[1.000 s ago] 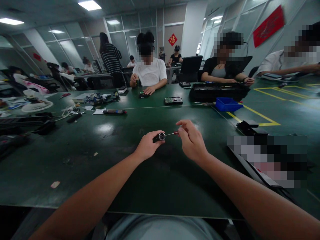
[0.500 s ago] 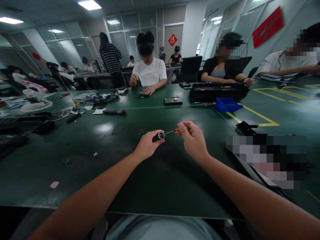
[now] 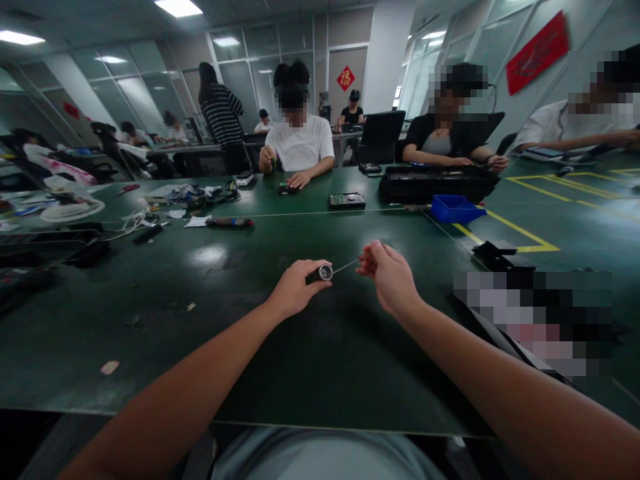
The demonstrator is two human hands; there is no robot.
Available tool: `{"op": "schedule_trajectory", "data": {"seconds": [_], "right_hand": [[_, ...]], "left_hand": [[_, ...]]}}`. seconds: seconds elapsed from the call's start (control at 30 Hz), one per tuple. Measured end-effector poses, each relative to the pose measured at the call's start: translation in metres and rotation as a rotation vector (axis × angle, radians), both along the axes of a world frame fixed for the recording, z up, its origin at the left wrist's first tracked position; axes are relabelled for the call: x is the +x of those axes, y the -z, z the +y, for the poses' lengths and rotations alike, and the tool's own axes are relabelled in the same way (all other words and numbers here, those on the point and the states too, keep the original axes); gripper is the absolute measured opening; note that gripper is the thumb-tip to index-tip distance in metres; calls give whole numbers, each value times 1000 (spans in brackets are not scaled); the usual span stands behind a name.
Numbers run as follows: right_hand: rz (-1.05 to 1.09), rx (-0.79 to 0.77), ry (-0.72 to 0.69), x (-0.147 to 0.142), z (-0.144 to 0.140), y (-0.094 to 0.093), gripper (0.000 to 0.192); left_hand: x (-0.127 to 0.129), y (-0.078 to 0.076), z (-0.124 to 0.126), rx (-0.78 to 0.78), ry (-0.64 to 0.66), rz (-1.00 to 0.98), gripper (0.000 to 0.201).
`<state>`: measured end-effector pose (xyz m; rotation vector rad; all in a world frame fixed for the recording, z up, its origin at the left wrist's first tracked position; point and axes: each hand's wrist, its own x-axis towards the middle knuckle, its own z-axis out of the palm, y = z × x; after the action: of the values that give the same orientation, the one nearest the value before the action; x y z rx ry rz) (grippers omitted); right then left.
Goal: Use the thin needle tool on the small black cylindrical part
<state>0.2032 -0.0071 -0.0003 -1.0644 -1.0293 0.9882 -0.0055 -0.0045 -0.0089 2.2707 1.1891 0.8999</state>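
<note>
My left hand (image 3: 291,288) is closed around a short black cylinder (image 3: 325,273), gripped between thumb and fingers. Its round end has a silver rim and a dark hollow inside, and it faces me. To the right, my right hand (image 3: 393,277) is closed on a screwdriver (image 3: 346,266). The thin metal shaft slants down to the left and its tip meets the rim of the cylinder; whether it goes inside I cannot tell. Fingers cover most of the reddish handle. Both hands are above the green table (image 3: 320,373).
A capped-looking dark tool (image 3: 229,223) lies left of centre, past my hands. Further off are a circuit-board device (image 3: 347,200), a blue bin (image 3: 456,209) and a long black case (image 3: 435,183). Black parts (image 3: 503,257) lie on the right. Co-workers sit across the table.
My right hand has shifted slightly right and turned, so more of the shaft shows and the handle is more hidden. The cylinder has moved slightly right and turned a little.
</note>
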Motion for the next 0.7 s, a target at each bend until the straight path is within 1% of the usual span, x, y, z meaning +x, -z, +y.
{"op": "schedule_trajectory", "data": {"seconds": [0.13, 0.27, 0.33, 0.53, 0.7], "right_hand": [[-147, 111, 31, -2, -5, -4, 31], [-305, 171, 86, -5, -14, -10, 28], [-337, 192, 97, -6, -17, -12, 26], [-370, 203, 58, -7, -22, -18, 25], [-574, 187, 156, -4, -26, -24, 35]], "left_hand": [[0, -1, -1, -1, -2, 12, 38], [1, -2, -1, -8, -18, 0, 37], [1, -3, -1, -13, -24, 1, 37], [0, -1, -1, -1, -27, 3, 39], [-1, 0, 0, 6, -38, 1, 39]]}}
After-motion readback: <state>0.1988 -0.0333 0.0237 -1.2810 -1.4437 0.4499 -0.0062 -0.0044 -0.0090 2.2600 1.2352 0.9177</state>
